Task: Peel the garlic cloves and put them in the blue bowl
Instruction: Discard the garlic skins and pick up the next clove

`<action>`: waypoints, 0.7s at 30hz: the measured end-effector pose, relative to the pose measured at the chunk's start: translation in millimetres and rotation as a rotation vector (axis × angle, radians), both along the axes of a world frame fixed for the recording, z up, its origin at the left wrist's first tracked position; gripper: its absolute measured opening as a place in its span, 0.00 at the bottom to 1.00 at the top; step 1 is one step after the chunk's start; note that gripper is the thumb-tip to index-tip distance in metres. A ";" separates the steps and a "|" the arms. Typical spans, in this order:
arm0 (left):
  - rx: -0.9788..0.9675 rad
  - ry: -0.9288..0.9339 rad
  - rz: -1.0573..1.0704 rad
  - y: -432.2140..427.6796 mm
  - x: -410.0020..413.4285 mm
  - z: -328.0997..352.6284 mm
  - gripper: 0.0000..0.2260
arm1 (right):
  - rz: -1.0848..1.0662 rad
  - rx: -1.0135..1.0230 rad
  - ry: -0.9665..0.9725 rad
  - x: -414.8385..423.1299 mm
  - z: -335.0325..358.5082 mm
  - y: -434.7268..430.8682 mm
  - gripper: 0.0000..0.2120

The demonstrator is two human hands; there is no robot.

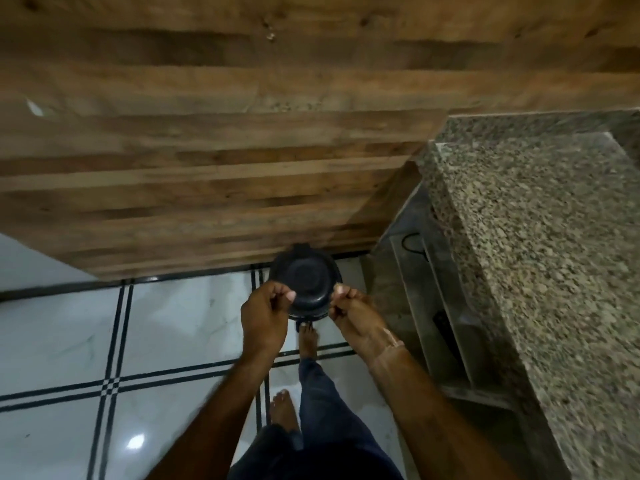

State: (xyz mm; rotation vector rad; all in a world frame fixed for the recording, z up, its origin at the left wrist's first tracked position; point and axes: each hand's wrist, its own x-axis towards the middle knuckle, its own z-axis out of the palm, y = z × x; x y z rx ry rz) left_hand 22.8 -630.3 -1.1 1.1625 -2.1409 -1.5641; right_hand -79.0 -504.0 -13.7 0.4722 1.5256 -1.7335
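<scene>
Head view is showing the left hand (265, 315) and the right hand (353, 311) gripping a dark round bowl (306, 282) at opposite sides of its rim, fingers curling under and thumbs pressing on top. Both hands are holding the bowl above the tiled floor (69, 341), near the wooden panel (207, 168) and beside the granite counter (536, 237).
</scene>
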 end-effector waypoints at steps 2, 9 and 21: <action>0.045 -0.044 0.013 -9.1 -8.2 -9.5 0.04 | 0.008 0.028 -0.038 -8.4 -9.1 -7.7 0.13; 0.259 -0.248 0.048 -26.4 -45.6 -106.2 0.07 | -0.021 0.174 -0.193 -50.4 -104.8 -25.6 0.10; 0.804 -0.477 0.502 -50.2 -169.7 -355.7 0.15 | -0.029 0.326 -0.386 -132.5 -381.5 -81.1 0.12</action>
